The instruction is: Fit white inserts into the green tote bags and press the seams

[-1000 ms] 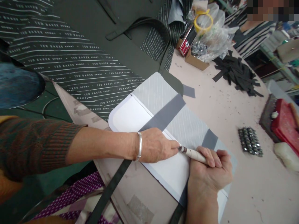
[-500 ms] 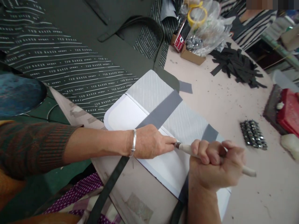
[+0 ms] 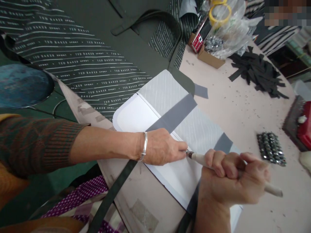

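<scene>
My right hand (image 3: 233, 181) is closed in a fist round a white-handled tool (image 3: 201, 159), whose metal tip touches the edge of a white card template (image 3: 136, 121). My left hand (image 3: 161, 149), with a silver bangle at the wrist, presses down on the template with its fingertips right beside the tool tip. The template lies on a pale grey fabric panel (image 3: 170, 90) crossed by two dark grey strips (image 3: 177, 113).
Dark printed fabric (image 3: 80, 61) covers the table's left. A pile of black strips (image 3: 257, 72), a cardboard box with plastic bags and yellow tape (image 3: 218, 19), a block of metal studs (image 3: 270, 149) and a red pad (image 3: 306, 127) sit to the right. Another person in stripes is at the far right.
My right hand has turned from palm-up to a fist over the handle and slid back along it, so the handle's end now sticks out to the right. The left hand stays pressing.
</scene>
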### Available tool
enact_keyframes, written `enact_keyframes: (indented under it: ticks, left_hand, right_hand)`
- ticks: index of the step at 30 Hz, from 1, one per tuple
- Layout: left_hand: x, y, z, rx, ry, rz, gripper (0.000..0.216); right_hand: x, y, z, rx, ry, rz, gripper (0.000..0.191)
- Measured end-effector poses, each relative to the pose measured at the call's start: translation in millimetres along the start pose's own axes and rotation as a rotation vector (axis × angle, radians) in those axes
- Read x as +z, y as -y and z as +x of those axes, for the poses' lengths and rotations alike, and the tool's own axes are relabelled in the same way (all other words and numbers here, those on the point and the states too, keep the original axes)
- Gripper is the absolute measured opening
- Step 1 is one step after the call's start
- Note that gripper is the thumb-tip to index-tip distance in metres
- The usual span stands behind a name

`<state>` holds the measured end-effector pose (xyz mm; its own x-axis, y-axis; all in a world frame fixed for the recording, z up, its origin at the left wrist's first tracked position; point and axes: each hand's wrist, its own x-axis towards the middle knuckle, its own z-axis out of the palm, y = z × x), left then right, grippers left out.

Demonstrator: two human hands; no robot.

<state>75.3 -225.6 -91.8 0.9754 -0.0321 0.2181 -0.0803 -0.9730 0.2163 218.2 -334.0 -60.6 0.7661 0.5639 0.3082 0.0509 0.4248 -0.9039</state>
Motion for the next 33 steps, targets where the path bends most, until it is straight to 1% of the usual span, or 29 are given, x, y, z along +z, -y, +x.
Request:
enact_keyframes:
  ticks: [3,7,9,11,15,16,18,23,29,33]
  left_hand:
    - [1.4,0.7,0.6,0.004,0.015,-0.028,0.02]
    - [-0.2,-0.2,0.9,-0.04,0.035,-0.064,0.017]
    - [-2.1,-1.0,0.1,-0.064,0.018,-0.059,0.018]
    - [-4.0,-1.8,-1.1,-0.06,0.01,-0.042,0.02]
    - [-8.7,-2.3,-2.2,-0.034,0.061,-0.014,0.015]
    - [-10.2,-2.1,-2.3,-0.036,0.068,-0.018,0.015]
    - [-13.2,-1.7,-2.5,-0.047,0.071,-0.034,0.017]
    - [-16.7,0.1,-4.2,-0.006,0.105,-0.074,0.017]
    - [-9.5,2.4,-5.6,0.034,0.043,-0.076,0.015]
    - [-8.1,1.7,-7.8,0.008,0.022,-0.09,0.016]
  right_hand:
    - [9.4,2.0,-3.3,-0.046,0.103,-0.115,0.02]
    - [23.1,6.2,-14.5,-0.161,0.254,-0.532,0.02]
    - [29.1,7.3,-15.8,-0.216,0.33,-0.674,0.021]
    - [35.2,7.6,-10.9,-0.197,0.372,-0.709,0.021]
    - [50.0,6.4,9.5,0.042,0.369,-0.583,0.021]
    - [53.8,5.7,13.5,0.087,0.368,-0.553,0.021]
    - [60.1,3.6,17.2,0.123,0.375,-0.555,0.023]
    - [64.9,-2.2,11.7,0.053,0.417,-0.737,0.028]
    - [59.5,-1.7,7.7,-0.068,0.453,-0.918,0.029]
    - [55.4,0.5,1.1,-0.122,0.466,-0.988,0.027]
